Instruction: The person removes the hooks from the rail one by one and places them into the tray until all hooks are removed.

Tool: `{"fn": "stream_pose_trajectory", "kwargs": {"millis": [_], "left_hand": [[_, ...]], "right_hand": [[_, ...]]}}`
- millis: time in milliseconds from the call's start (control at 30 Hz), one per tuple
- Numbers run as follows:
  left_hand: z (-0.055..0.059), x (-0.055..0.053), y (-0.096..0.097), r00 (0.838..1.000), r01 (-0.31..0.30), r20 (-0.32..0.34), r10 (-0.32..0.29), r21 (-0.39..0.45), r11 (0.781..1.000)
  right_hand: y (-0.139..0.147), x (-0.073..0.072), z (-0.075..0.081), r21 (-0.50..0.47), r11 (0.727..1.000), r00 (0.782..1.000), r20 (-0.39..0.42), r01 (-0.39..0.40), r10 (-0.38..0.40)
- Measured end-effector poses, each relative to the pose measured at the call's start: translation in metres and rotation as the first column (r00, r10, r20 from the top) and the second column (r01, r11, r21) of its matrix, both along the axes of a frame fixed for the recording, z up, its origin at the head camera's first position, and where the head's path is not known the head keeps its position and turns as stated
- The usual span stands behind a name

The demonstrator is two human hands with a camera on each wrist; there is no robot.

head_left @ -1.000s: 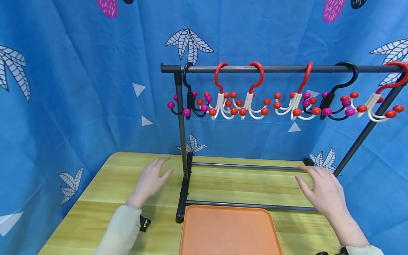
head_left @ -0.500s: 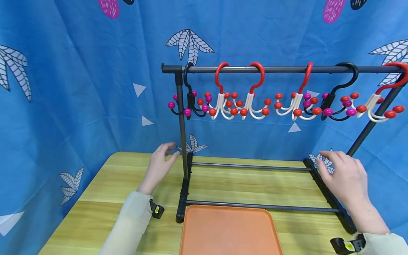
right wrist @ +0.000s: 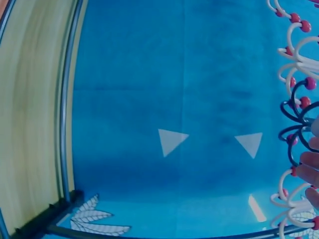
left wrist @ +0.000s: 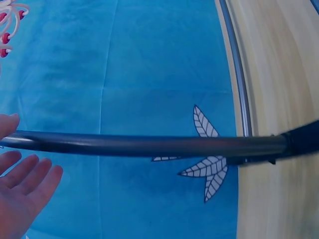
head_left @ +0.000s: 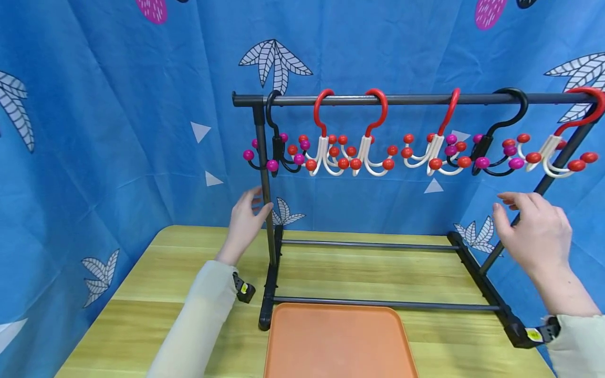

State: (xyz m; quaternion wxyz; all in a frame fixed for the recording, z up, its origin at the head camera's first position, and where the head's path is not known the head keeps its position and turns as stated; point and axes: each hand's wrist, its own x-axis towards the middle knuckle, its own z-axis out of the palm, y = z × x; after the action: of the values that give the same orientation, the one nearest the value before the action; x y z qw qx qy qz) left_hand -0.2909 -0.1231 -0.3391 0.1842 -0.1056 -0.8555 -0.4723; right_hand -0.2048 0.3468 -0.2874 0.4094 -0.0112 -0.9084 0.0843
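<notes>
Showing a left post (head_left: pixel 271 236) belonging to a dark rack (head_left: pixel 416 100), standing on a wooden bench (head_left: pixel 175 268) across the middle and right of the head view. Running nearly from twelve to six o'clock, tipping slightly toward eleven at its top. Lying at three o'clock from the left hand (head_left: pixel 243 224), nearer to it than to the right one, and passing between its thumb and fingers (left wrist: pixel 49 184). Holding those fingers spread and relaxed, not curling round the metal; leaving contact unclear.

Hovering toward three o'clock in the head view: a right hand (head_left: pixel 536 231), fingers loosely bending and grasping nothing. Crossing behind it, from one to seven o'clock: a right post (head_left: pixel 493 257), again with contact impossible to tell.

Hanging from the top bar: six beaded hooks (head_left: pixel 365 149), with a black hook (head_left: pixel 482 148) sitting at eleven o'clock from the right fingertips. Lying at six o'clock, an orange tray (head_left: pixel 340 346); spreading behind everything, a blue patterned curtain (head_left: pixel 142 157).
</notes>
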Motion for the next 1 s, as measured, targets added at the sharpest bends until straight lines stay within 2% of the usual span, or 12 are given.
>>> {"fn": "stream_pose_trajectory", "kwargs": {"millis": [267,467,633,733,800,867,1000], "left_hand": [[0.008,-0.007,0.01,1.0,-0.022,0.0,0.022,0.036,0.999],[0.009,-0.01,0.014,0.999,-0.049,-0.014,0.049,0.019,0.999],[0.01,-0.008,0.014,0.997,-0.072,-0.011,0.072,-0.007,0.997],[0.011,-0.007,0.014,0.998,-0.07,-0.008,0.07,-0.017,0.997],[0.011,-0.007,0.014,0.998,-0.067,-0.008,0.067,-0.02,0.998],[0.01,-0.007,0.014,0.998,-0.067,-0.008,0.067,-0.024,0.997],[0.011,-0.008,0.012,0.998,-0.06,-0.007,0.06,-0.028,0.998]], "right_hand": [[0.012,-0.008,0.028,-0.036,0.996,0.995,-0.056,0.077,-0.079],[0.019,-0.013,0.049,-0.114,0.985,0.991,0.003,0.132,-0.132],[0.022,-0.025,0.065,-0.16,0.975,0.988,0.025,0.153,-0.151],[0.026,-0.032,0.076,-0.225,0.956,0.982,0.06,0.189,-0.18],[0.029,-0.036,0.084,-0.316,0.922,0.974,0.1,0.224,-0.202],[0.031,-0.041,0.092,-0.424,0.867,0.965,0.118,0.263,-0.235],[0.035,-0.048,0.108,-0.657,0.692,0.954,0.183,0.299,-0.239]]}}
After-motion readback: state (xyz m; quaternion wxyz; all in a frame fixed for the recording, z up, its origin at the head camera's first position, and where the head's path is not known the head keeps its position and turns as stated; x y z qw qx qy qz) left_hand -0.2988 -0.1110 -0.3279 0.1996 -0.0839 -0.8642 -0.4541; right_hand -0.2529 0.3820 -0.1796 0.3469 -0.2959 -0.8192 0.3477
